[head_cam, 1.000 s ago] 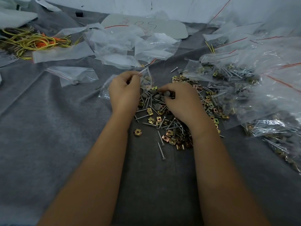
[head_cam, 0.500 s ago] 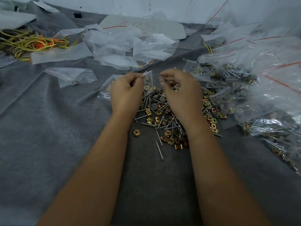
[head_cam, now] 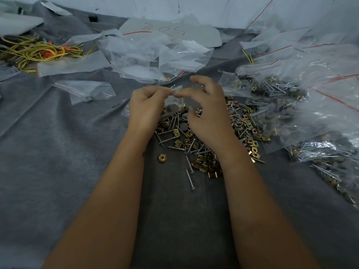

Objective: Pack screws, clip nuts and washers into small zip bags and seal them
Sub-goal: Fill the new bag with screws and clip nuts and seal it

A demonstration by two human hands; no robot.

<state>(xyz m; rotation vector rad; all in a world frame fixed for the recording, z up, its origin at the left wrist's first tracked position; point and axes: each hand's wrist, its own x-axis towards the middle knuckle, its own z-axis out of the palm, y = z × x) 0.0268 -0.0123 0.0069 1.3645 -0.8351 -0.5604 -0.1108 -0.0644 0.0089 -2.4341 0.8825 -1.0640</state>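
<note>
Head view: your left hand (head_cam: pixel 144 107) pinches the mouth of the small clear plastic zip bag (head_cam: pixel 173 105), grey washers inside. Your right hand (head_cam: pixel 208 115) meets it from the right, fingertips at the mouth; contents unclear. The loose pile of silver screws and brass clip nuts (head_cam: pixel 194 148) lies just beneath.

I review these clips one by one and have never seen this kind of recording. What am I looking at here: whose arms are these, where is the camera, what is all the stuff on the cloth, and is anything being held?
No machine here: a person works bare-handed, filmed by a wide-angle camera on their head looking down. The left hand pinches the top of a small zip bag with grey washers inside; the right hand meets it at the bag's mouth, fingertips touching the edge. Below them, on the grey cloth, lies a loose pile of screws, clip nuts and washers. One clip nut sits apart on the left. To the right are filled bags, farther back empty bags, and far left a bundle of yellow wires.
</note>
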